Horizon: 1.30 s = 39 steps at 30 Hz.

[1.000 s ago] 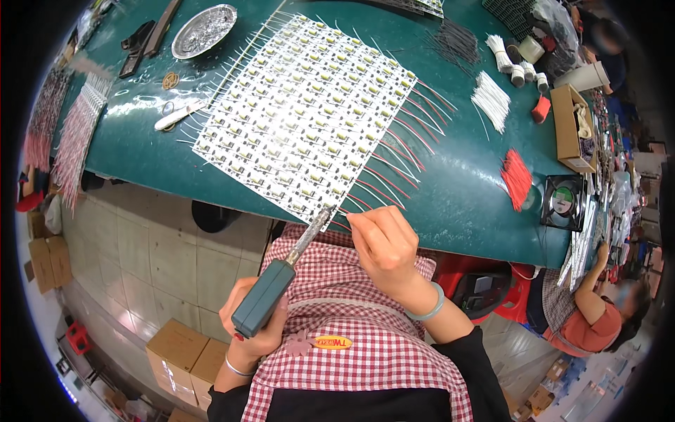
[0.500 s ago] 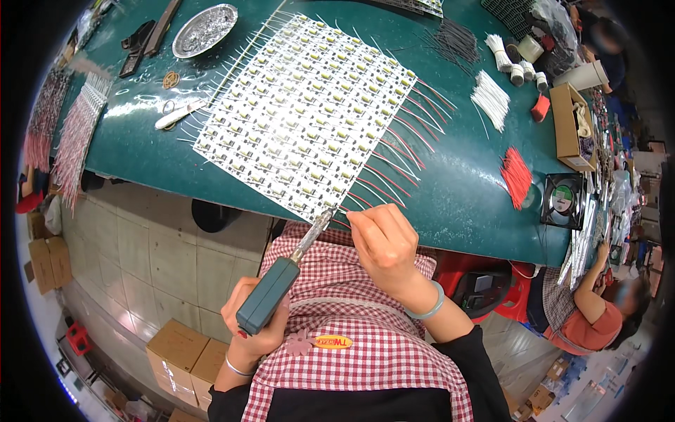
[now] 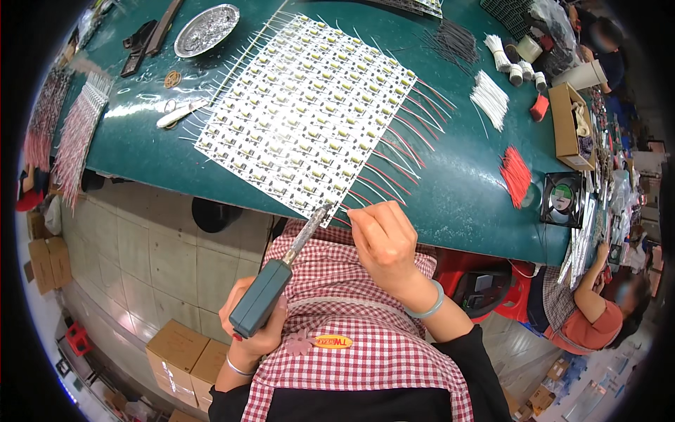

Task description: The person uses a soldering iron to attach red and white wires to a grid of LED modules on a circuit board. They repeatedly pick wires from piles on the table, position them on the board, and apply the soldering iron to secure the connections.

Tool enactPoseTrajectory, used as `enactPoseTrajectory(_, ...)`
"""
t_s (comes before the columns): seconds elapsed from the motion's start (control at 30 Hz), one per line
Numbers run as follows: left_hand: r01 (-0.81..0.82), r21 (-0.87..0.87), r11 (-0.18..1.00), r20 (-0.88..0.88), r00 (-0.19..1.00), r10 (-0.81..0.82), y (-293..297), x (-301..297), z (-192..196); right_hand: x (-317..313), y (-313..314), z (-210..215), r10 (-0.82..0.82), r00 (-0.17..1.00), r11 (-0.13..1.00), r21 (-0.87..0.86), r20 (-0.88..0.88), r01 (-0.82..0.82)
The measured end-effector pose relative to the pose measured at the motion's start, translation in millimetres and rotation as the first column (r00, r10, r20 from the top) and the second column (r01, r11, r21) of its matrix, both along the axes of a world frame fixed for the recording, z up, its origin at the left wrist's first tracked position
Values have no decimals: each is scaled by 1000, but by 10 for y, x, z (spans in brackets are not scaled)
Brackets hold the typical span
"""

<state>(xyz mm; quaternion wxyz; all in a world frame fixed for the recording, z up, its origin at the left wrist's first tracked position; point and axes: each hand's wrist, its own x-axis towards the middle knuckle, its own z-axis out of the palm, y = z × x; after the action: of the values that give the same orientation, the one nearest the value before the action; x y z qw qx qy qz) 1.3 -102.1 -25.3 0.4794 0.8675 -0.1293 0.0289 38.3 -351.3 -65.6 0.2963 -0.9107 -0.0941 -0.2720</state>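
Note:
My left hand point(image 3: 266, 340) is wrapped round the dark green handle of a soldering iron point(image 3: 261, 298). Its metal tip reaches up to the near corner of a white circuit board panel point(image 3: 247, 163), which carries rows of small yellow-green parts. Just right of that corner, my right hand point(image 3: 388, 245) has thumb and forefinger pinched on a thin red wire point(image 3: 346, 208), whose far end lies by the iron's tip. Red and white wires point(image 3: 399, 151) stick out along the panel's right edge. The exact contact between tip, wire and pad is too small to make out.
On the green table point(image 3: 464, 204) lie bundles of red wires point(image 3: 515, 177), white wires point(image 3: 489, 98) and black wires point(image 3: 453, 43). A metal dish point(image 3: 207, 31), a white-handled cutter point(image 3: 183, 114) and a black fan point(image 3: 562, 200) lie around. A co-worker point(image 3: 598, 309) sits at the right.
The iron's tip has shifted slightly up and left at the panel's corner, and its handle has swung a little left and down. My right hand has barely moved.

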Motion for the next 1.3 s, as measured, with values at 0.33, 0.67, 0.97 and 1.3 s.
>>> enactPoseTrajectory(0.33, 23, 25, 999, 57, 998, -25, 87, -52, -2, -75, 134, 35, 32, 999, 997, 64, 40, -34)
enactPoseTrajectory(0.67, 33, 21, 999, 29, 999, -33, 91, -91, 32, -86, 159, -34, 27, 1000, 999, 31, -12, -27)
enactPoseTrajectory(0.97, 51, 45, 998, -30, 998, -50, 88, -83, 46, -81, 157, -22, 26, 1000, 1000, 4, -7, -26)
enactPoseTrajectory(1.3, 21, -8, 1000, -68, 997, -21, 291, -278, -173, -78, 175, -24, 19, 1000, 1000, -4, 6, -19)
